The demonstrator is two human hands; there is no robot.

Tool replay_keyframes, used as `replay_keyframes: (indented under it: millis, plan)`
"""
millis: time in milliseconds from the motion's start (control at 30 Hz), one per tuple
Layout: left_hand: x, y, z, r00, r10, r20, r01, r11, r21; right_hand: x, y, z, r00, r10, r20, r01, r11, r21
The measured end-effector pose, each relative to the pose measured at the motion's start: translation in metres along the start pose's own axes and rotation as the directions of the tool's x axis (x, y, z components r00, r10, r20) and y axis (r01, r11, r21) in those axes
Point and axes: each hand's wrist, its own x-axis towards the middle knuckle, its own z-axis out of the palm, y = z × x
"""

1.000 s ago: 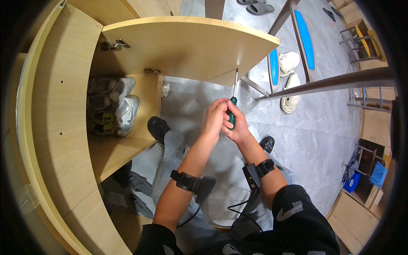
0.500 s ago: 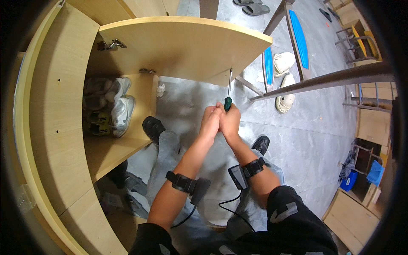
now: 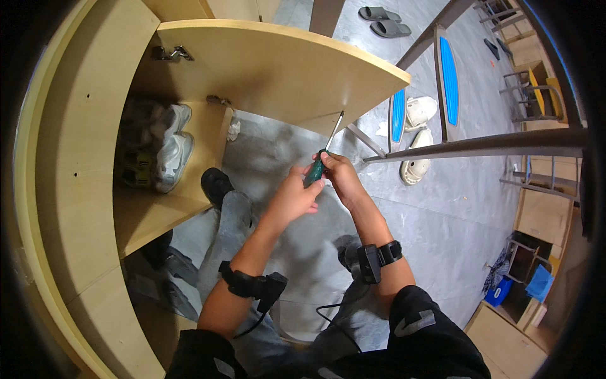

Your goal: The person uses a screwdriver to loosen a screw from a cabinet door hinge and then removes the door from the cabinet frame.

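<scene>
A screwdriver point(image 3: 316, 168) with a dark green handle and a thin metal shaft points up and away from me, tilted to the right. Its tip is near the inner face of the open wooden cabinet door point(image 3: 265, 69); whether they touch I cannot tell. My right hand point(image 3: 343, 177) pinches the front of the handle, thumb on top by the shaft. My left hand point(image 3: 289, 201) is around the rear of the handle, between thumb and forefinger. Metal hinges point(image 3: 172, 54) sit on the door's left side.
Several shoes point(image 3: 173, 158) stand inside the cabinet point(image 3: 161, 218) at left. Beyond the door's right edge are a metal ladder frame point(image 3: 467, 146) with blue treads and white clogs point(image 3: 416, 158). Grey slippers point(image 3: 388, 28) lie farther back. My legs and black shoes are below my arms.
My hands, clasped together before, have come apart a little, the left shifting left and down. The screwdriver has gone from nearly upright to slanted, its handle lower and left. The view has shifted slightly.
</scene>
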Motion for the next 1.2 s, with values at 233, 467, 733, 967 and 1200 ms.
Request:
replay_keyframes:
  millis: [233,467,733,967,1200]
  plan:
    - [0.006,-0.003,0.004,0.990,0.058,-0.126,-0.026,0.970,0.242,0.009,0.016,-0.001,0.998,-0.002,-0.060,0.007,0.997,0.082]
    - [0.011,-0.022,0.017,0.963,0.002,-0.271,-0.013,0.999,-0.041,0.008,0.021,0.014,0.960,-0.118,-0.254,0.097,0.991,-0.094]
    - [0.013,-0.022,0.019,0.953,-0.290,0.086,0.252,0.606,-0.754,0.001,0.007,0.017,0.816,-0.350,-0.460,0.115,0.878,-0.464]
    - [0.025,-0.037,-0.003,0.891,-0.028,0.453,0.448,0.224,-0.866,-0.007,-0.001,0.005,0.938,-0.036,0.346,-0.179,0.802,0.570]
    - [0.004,-0.007,0.020,0.959,-0.115,-0.258,-0.010,0.899,-0.437,0.006,0.011,-0.003,1.000,-0.022,0.011,0.018,0.941,0.337]
